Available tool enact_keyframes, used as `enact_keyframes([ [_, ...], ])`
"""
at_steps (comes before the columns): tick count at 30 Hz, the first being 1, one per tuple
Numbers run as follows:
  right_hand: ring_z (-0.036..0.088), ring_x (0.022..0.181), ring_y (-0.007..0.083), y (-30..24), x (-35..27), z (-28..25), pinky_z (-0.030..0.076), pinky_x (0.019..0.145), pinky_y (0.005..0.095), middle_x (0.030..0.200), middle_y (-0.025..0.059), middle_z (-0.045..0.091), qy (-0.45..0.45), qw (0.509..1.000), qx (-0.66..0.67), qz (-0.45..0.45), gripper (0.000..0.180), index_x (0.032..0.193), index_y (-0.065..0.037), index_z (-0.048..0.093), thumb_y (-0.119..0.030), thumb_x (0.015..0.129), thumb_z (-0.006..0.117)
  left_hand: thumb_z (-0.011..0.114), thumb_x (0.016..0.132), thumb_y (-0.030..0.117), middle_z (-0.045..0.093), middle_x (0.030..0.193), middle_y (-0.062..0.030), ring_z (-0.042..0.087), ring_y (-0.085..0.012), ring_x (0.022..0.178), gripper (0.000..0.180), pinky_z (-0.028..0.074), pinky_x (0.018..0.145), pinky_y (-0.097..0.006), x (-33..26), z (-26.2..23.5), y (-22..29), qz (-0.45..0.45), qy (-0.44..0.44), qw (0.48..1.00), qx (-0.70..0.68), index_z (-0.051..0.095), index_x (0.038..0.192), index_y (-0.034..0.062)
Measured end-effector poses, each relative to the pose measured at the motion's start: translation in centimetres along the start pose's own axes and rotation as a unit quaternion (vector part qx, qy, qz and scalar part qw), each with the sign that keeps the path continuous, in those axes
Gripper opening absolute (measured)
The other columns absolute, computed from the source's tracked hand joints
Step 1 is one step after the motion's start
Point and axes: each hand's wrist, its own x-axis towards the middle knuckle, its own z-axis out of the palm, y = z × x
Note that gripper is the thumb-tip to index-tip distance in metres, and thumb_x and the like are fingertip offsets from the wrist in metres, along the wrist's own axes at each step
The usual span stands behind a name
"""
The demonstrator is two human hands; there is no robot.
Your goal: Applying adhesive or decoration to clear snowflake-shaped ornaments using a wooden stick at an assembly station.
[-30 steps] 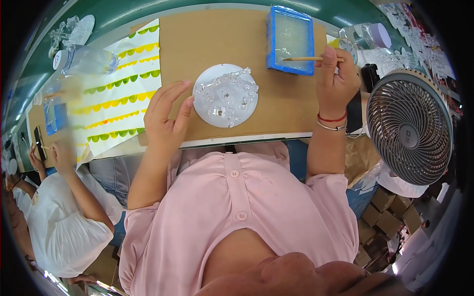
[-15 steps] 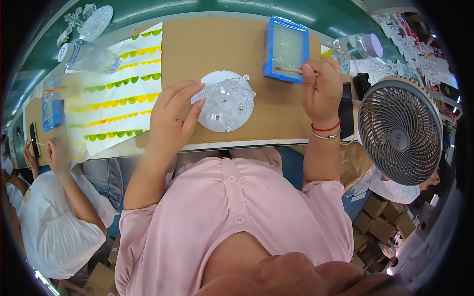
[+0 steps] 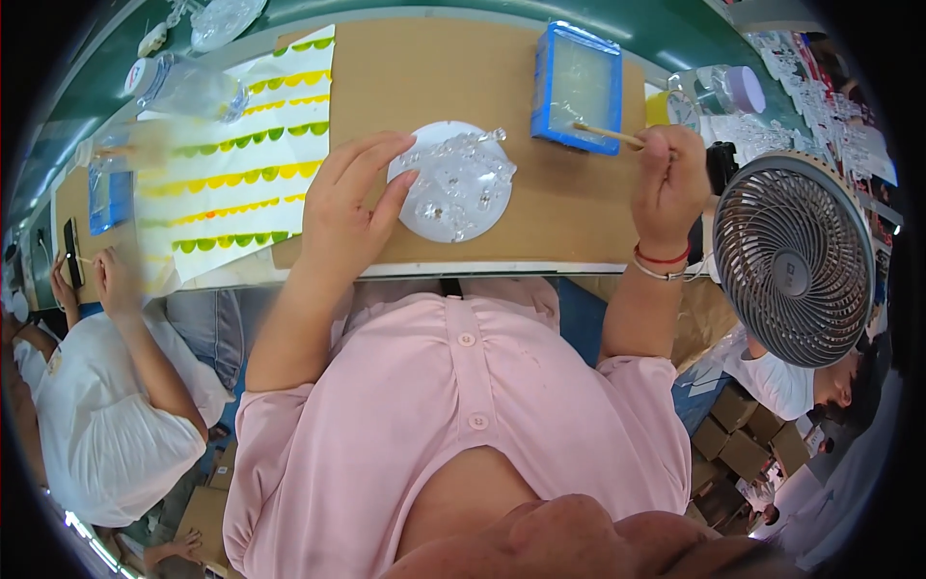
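My left hand (image 3: 352, 207) is at the left edge of a round white plate (image 3: 453, 232), thumb and fingers apart, the tips by its rim. Whether they touch the clear pieces is hard to tell. Several clear, glossy plastic-looking pieces (image 3: 458, 183) lie heaped on that plate. To the right, my right hand (image 3: 670, 179) is closed round a thin wooden stick (image 3: 617, 136) with a darker tip. The stick's tip is over the near part of a blue-rimmed rectangular tray (image 3: 541, 87), which has a pale, translucent surface inside.
Under the plate lies a brown cardboard sheet (image 3: 434, 77). White paper with green and yellow scallops (image 3: 231, 207) and a clear jar (image 3: 193, 89) are left. A lilac-lidded jar (image 3: 719, 89) and grey fan (image 3: 796, 261) stand right. A co-worker in white (image 3: 121, 415) sits left.
The whole view has shifted, so the table things sit slightly higher and further right. My right hand has drawn the stick a little to the right across the tray. My left hand stays by the plate.
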Motion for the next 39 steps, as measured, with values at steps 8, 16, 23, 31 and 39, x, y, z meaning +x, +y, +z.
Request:
enact_keyframes([
  [8,0.049,0.056,0.0147,-1.5,-3.3,-2.1,0.042,0.054,0.0258,0.075,0.0154,0.061,0.128,0.972,0.169,0.098,0.025,0.094,0.002,0.052,-0.021,0.102,0.044,0.073,0.077,0.002,0.069,0.101,-0.0099,0.066,-0.0239,0.093,0.025,0.051,0.081,-0.030,0.6,0.3,0.1,-0.003,-0.005,1.000,-0.031,0.068,0.102,0.0038],
  [16,0.056,0.056,0.0225,-8.1,-6.0,-1.9,0.050,0.063,0.0434,0.064,0.0121,0.060,0.020,0.983,0.183,0.015,0.032,0.087,-0.001,0.050,-0.028,0.102,0.042,0.073,0.077,0.002,0.070,0.095,-0.0082,0.067,-0.0224,0.084,0.022,0.052,0.073,-0.029,0.8,0.5,-0.2,0.022,0.008,1.000,-0.021,0.069,0.099,0.0058],
  [23,0.060,0.061,0.0251,-8.7,-6.3,0.4,0.051,0.071,0.0397,0.072,0.0104,0.066,-0.089,0.976,0.197,-0.007,0.021,0.090,-0.004,0.051,-0.024,0.097,0.050,0.072,0.078,-0.001,0.071,0.095,-0.0095,0.068,-0.0210,0.086,0.022,0.052,0.077,-0.028,0.6,0.4,0.0,0.016,-0.002,1.000,-0.013,0.070,0.099,0.0040],
  [31,0.059,0.063,0.0243,-8.6,-6.6,2.4,0.051,0.074,0.0392,0.078,0.0097,0.066,-0.087,0.981,0.163,-0.053,0.016,0.094,-0.004,0.051,-0.020,0.096,0.052,0.073,0.075,-0.001,0.070,0.087,-0.0081,0.066,-0.0212,0.075,0.021,0.052,0.063,-0.028,0.9,0.7,-0.4,0.060,0.020,0.998,-0.008,0.070,0.095,0.0063],
  [39,0.059,0.063,0.0237,-8.9,-5.7,2.7,0.050,0.075,0.0382,0.077,0.0106,0.064,-0.104,0.984,0.095,-0.107,0.017,0.098,-0.004,0.050,-0.020,0.095,0.053,0.073,0.074,-0.001,0.070,0.085,-0.0071,0.066,-0.0205,0.072,0.022,0.052,0.060,-0.028,0.8,0.6,-0.8,0.072,0.029,0.997,0.000,0.070,0.094,0.0070],
])
